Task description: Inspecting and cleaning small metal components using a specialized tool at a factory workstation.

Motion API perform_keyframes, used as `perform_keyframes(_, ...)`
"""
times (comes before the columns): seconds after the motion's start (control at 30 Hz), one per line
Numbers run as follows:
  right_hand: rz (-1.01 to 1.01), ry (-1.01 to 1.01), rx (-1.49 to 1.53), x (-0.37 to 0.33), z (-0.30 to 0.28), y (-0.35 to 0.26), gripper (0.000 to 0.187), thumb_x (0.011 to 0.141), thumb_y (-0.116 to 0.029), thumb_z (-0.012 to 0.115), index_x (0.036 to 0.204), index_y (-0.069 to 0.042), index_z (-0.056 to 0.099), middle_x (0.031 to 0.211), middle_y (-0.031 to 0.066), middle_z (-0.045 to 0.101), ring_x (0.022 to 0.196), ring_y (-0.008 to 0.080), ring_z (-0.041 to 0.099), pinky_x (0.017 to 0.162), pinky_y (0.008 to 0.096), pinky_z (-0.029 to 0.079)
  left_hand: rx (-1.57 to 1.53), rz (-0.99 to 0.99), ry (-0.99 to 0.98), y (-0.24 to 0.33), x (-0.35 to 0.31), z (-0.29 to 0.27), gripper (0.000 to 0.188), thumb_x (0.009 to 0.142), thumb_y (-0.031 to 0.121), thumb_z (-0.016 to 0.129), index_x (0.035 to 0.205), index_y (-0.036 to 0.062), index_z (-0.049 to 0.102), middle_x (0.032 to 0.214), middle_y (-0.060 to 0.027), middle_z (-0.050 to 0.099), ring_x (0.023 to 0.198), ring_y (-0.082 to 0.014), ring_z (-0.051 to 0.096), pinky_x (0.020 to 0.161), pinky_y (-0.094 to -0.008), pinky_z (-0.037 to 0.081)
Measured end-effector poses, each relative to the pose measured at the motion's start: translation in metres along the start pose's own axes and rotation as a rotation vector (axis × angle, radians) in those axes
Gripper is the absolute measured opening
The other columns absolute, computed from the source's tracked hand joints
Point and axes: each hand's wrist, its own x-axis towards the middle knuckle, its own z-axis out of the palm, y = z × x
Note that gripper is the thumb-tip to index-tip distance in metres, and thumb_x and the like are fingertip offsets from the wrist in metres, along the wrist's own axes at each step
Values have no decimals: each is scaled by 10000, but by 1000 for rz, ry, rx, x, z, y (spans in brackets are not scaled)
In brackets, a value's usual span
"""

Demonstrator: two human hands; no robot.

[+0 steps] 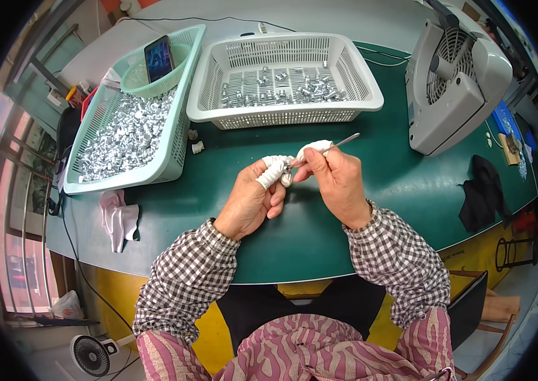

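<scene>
My left hand is closed in a pinch, its thumb and forefinger wrapped in white cloth. Between those fingertips is a small metal fitting, mostly covered. My right hand grips a slim metal hand tool whose rounded end sticks out past the wrapped forefinger. The tool's other end meets the fitting, and the fingertips of both hands nearly touch. Ahead of them stands a white plastic basket with loose silvery fittings in it. A pale green basket to the left holds a thick heap of similar fittings.
A small green colander with a phone rests on the green basket. At right stands a grey fan, near a black cloth. A pale cloth lies on the green tabletop at left.
</scene>
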Motion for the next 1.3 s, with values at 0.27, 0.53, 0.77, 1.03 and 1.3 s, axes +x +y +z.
perform_keyframes(0.27, -364, -58, -395, -1, 4, 1, 84, 809, -40, 605, 760, 28, 607, 790, 118, 639, 605, 222, 626, 540, 260, 494, 30, -39, 30, 2, -6, 0, 235, 931, 185, 452, 1058, -8, 493, 803, -26, 492, 496, -58, 393, 365, -183, 344)
perform_keyframes(0.53, -603, -48, -612, -3, 4, 8, 142, 743, -64, 674, 847, 1, 603, 773, 109, 637, 553, 236, 594, 475, 309, 459, 68, 3, 25, -1, -2, -5, 267, 925, 185, 462, 1109, -6, 495, 800, -12, 495, 491, -39, 384, 352, -164, 335)
perform_keyframes(0.77, -261, 142, -325, -3, 9, 7, 148, 830, -96, 597, 758, 25, 553, 689, 130, 614, 568, 240, 604, 476, 297, 458, 109, 51, 40, -3, -2, -2, 223, 924, 191, 465, 1046, 9, 506, 773, -9, 495, 477, -24, 388, 327, -145, 327)
perform_keyframes(1.03, -432, 165, -223, 0, 5, 11, 210, 853, -137, 566, 722, 15, 502, 568, 111, 541, 518, 269, 568, 468, 325, 451, 106, 77, 71, -9, 4, -13, 229, 933, 200, 441, 1067, 19, 485, 753, 2, 477, 459, -4, 363, 305, -129, 297)
perform_keyframes(1.3, -118, 187, -88, 5, 9, 5, 241, 858, -150, 530, 691, 21, 495, 570, 148, 557, 529, 308, 577, 489, 358, 452, 233, 95, 134, -6, 2, -10, 285, 944, 196, 400, 1164, 20, 444, 705, 37, 431, 456, 8, 309, 310, -110, 266)
